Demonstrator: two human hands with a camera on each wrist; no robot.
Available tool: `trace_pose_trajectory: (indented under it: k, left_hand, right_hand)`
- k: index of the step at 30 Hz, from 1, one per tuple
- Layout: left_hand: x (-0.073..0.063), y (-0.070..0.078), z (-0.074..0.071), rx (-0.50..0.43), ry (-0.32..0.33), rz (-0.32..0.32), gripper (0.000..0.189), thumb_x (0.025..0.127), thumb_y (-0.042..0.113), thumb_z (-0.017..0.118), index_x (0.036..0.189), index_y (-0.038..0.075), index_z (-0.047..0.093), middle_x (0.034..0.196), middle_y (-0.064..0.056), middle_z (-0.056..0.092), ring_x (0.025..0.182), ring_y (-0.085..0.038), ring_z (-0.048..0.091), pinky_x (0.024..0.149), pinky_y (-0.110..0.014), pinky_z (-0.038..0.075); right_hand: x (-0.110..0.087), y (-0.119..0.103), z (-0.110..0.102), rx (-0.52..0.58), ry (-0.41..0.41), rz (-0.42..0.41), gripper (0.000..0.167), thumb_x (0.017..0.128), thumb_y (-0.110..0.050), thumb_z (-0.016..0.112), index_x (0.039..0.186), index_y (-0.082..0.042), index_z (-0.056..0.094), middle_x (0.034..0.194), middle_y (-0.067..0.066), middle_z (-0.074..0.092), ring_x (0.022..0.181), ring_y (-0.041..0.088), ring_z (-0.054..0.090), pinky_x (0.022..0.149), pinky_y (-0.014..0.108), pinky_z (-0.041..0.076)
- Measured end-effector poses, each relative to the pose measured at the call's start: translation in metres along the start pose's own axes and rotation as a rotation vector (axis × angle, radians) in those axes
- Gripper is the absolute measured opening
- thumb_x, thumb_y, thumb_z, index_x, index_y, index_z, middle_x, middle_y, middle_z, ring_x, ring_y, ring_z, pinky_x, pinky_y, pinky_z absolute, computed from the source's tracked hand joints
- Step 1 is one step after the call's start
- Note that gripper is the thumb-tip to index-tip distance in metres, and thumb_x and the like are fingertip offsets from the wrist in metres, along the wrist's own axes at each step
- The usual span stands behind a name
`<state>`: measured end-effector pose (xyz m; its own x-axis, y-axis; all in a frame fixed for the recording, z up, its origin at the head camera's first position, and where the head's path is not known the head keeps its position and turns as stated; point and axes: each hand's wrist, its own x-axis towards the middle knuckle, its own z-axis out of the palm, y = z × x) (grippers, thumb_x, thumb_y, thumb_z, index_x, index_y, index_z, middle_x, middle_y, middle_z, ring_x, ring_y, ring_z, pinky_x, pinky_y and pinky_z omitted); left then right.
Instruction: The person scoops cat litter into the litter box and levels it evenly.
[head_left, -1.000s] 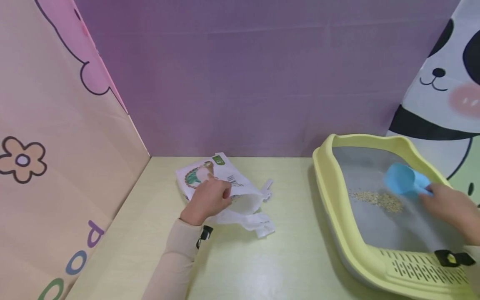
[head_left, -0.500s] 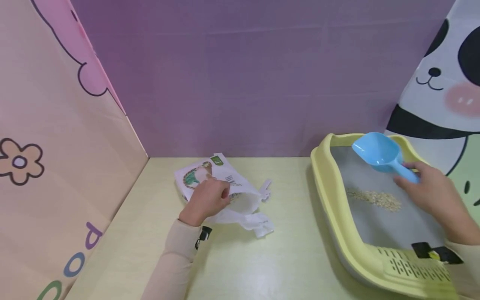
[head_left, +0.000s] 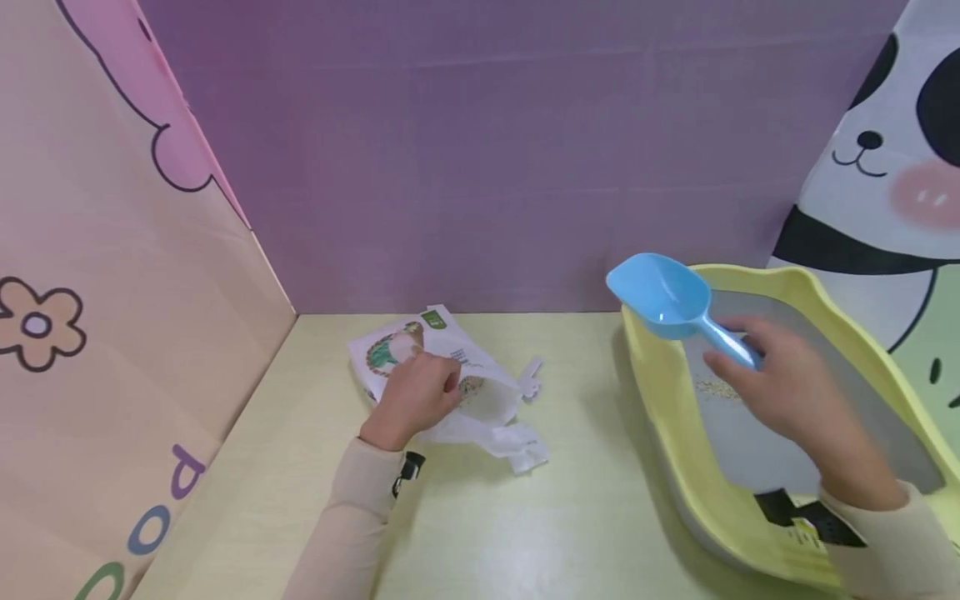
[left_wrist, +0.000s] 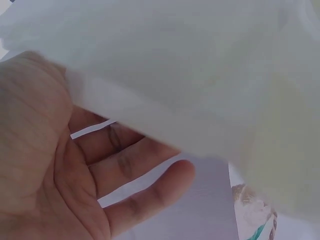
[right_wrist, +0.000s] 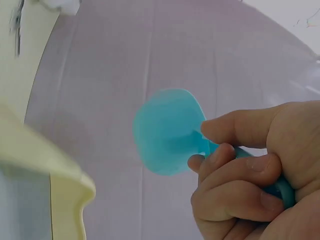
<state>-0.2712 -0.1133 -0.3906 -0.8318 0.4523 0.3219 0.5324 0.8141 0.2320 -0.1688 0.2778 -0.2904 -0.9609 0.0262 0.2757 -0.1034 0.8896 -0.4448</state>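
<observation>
A light-blue scoop (head_left: 663,292) is gripped by its handle in my right hand (head_left: 787,392), its bowl facing up and bare inside. In the right wrist view the fingers curl round the handle and the thumb lies along it near the bowl (right_wrist: 170,132). The scoop overlaps the left rim of the yellow-rimmed litter box (head_left: 663,400). On the table a white printed bag (head_left: 480,367) lies with its torn mouth toward the right. My left hand (head_left: 420,392) holds the bag's upper side near the mouth; in the left wrist view the film (left_wrist: 190,85) covers part of its fingers.
Pale granules (head_left: 720,389) lie on the litter box's grey floor, partly hidden behind my right hand. A torn white strip (head_left: 531,379) sits beside the bag's mouth. Purple cloth (head_left: 465,167) stands behind the table (head_left: 480,525), with printed panels on both sides.
My right hand has lifted the scoop from low inside the litter box and carried it left to above the box's left rim, turning its bowl upward. The left hand and bag have stayed put.
</observation>
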Motion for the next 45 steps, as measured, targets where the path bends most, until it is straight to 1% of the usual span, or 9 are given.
trace_pose_trajectory:
  k: [4, 11, 16, 20, 28, 36, 39, 43, 45]
  left_hand:
    - [0.000, 0.000, 0.000, 0.000, 0.007, -0.004, 0.021, 0.076, 0.013, 0.063, 0.061, 0.021, 0.050, 0.058, 0.008, 0.051, 0.054, -0.010, 0.046, 0.048, -0.026, 0.035]
    - [0.001, 0.001, -0.001, 0.000, 0.016, 0.000, 0.022, 0.075, 0.012, 0.063, 0.060, 0.020, 0.049, 0.057, 0.007, 0.050, 0.053, -0.010, 0.045, 0.047, -0.026, 0.034]
    - [0.001, 0.001, -0.001, -0.003, 0.025, 0.002, 0.022, 0.075, 0.013, 0.063, 0.060, 0.020, 0.048, 0.056, 0.008, 0.049, 0.052, -0.010, 0.045, 0.047, -0.026, 0.034]
    - [0.002, 0.000, 0.000, -0.012, 0.032, 0.007, 0.023, 0.075, 0.013, 0.062, 0.059, 0.020, 0.048, 0.055, 0.008, 0.048, 0.052, -0.010, 0.044, 0.046, -0.026, 0.033]
    - [0.002, -0.001, 0.001, 0.013, 0.025, 0.007, 0.022, 0.076, 0.015, 0.064, 0.061, 0.020, 0.050, 0.057, 0.008, 0.050, 0.053, -0.010, 0.045, 0.048, -0.026, 0.034]
    - [0.001, 0.001, 0.000, 0.008, -0.002, 0.011, 0.020, 0.077, 0.017, 0.066, 0.063, 0.020, 0.052, 0.058, 0.009, 0.051, 0.053, -0.009, 0.046, 0.048, -0.025, 0.036]
    - [0.001, 0.001, 0.000, 0.010, -0.017, 0.008, 0.019, 0.077, 0.018, 0.066, 0.063, 0.020, 0.053, 0.058, 0.009, 0.051, 0.053, -0.009, 0.046, 0.049, -0.025, 0.036]
    - [0.001, 0.000, 0.000, 0.008, -0.029, 0.009, 0.017, 0.077, 0.018, 0.065, 0.064, 0.020, 0.053, 0.058, 0.009, 0.051, 0.053, -0.009, 0.046, 0.048, -0.025, 0.036]
    - [0.001, 0.000, 0.000, 0.007, -0.032, 0.008, 0.017, 0.076, 0.018, 0.065, 0.064, 0.020, 0.054, 0.058, 0.009, 0.051, 0.053, -0.009, 0.046, 0.048, -0.025, 0.036]
  right_hand:
    - [-0.005, -0.016, 0.011, 0.007, -0.034, -0.035, 0.046, 0.091, -0.032, 0.060, 0.127, -0.005, 0.050, 0.094, 0.017, 0.060, 0.072, 0.023, 0.051, 0.055, 0.030, 0.037]
    - [-0.016, -0.041, 0.039, 0.105, -0.088, -0.134, 0.029, 0.087, -0.023, 0.066, 0.114, -0.019, 0.059, 0.073, 0.002, 0.054, 0.051, 0.008, 0.043, 0.045, 0.026, 0.038]
    - [-0.022, -0.053, 0.057, 0.135, -0.191, -0.156, 0.024, 0.086, -0.019, 0.067, 0.109, -0.018, 0.063, 0.066, -0.003, 0.051, 0.053, 0.007, 0.043, 0.048, 0.024, 0.039]
    - [-0.024, -0.059, 0.072, 0.128, -0.230, -0.211, 0.020, 0.083, -0.016, 0.068, 0.103, -0.015, 0.065, 0.067, -0.008, 0.053, 0.058, 0.007, 0.046, 0.055, 0.024, 0.041]
    - [-0.028, -0.068, 0.096, 0.138, -0.345, -0.179, 0.015, 0.086, -0.021, 0.066, 0.101, -0.020, 0.067, 0.064, -0.010, 0.051, 0.057, 0.007, 0.045, 0.057, 0.025, 0.040]
    - [-0.026, -0.070, 0.120, 0.129, -0.341, -0.207, 0.010, 0.086, -0.022, 0.066, 0.096, -0.022, 0.068, 0.058, -0.012, 0.046, 0.051, 0.004, 0.041, 0.052, 0.023, 0.038]
    - [-0.023, -0.072, 0.128, 0.121, -0.345, -0.214, 0.002, 0.087, -0.024, 0.065, 0.086, -0.026, 0.065, 0.056, -0.012, 0.041, 0.050, 0.004, 0.038, 0.051, 0.023, 0.036]
    - [-0.019, -0.076, 0.136, 0.122, -0.370, -0.219, 0.009, 0.088, -0.025, 0.063, 0.079, -0.026, 0.060, 0.055, -0.011, 0.039, 0.051, 0.004, 0.037, 0.051, 0.023, 0.036]
    - [-0.018, -0.078, 0.140, 0.126, -0.375, -0.205, 0.003, 0.088, -0.024, 0.064, 0.085, -0.023, 0.064, 0.057, -0.010, 0.042, 0.051, 0.005, 0.039, 0.051, 0.024, 0.037]
